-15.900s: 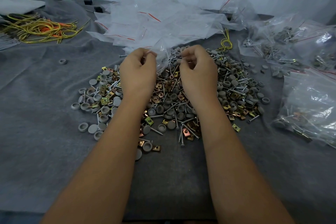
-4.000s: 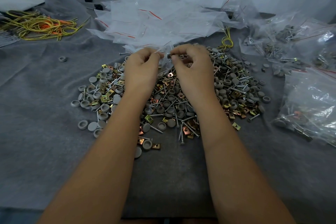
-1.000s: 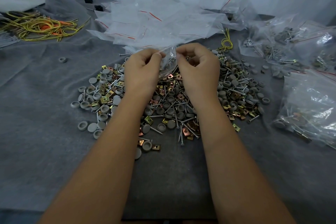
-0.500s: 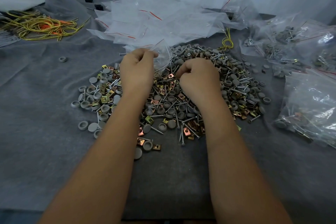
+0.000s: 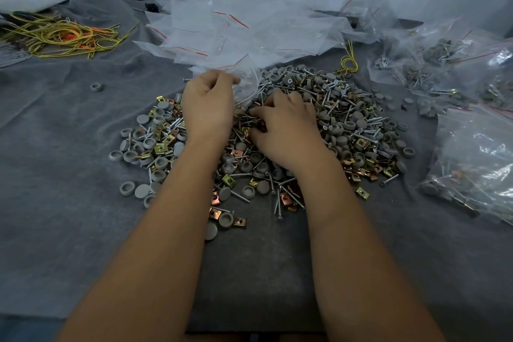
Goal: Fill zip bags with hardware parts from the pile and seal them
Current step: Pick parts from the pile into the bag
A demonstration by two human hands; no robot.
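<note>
Since half a second ago the right hand [image 5: 286, 130] has gone from a closed fist over the pile [image 5: 277, 130] to loosely spread fingers that reach down into the parts, while the left hand [image 5: 208, 103] has stayed where it was, pinching the mouth of a zip bag [image 5: 247, 86]. This bag hangs just above the far side of the pile, near the middle of the bench [image 5: 55, 203], and the two hands are close together but do not touch. I judge the bag to be very light, thin and slippery, so it is best taken at the stiffer rim by the zip strip, with thumb and finger. The screws are small, hard and pointed, and they could prick the film; the grey caps and the brass-coloured clips are light and tend to slide apart, so a few at a time between the fingertips seems safer than a scoop. Whether the right fingers already grip a part I cannot tell, because the fingertips are sunk among the pieces. How much is already inside the bag is also hard to see through the glare. Empty bags [image 5: 236, 28] lie toward the far edge, and filled bags [image 5: 477, 153] lie at the right edge, partly cut off.
</note>
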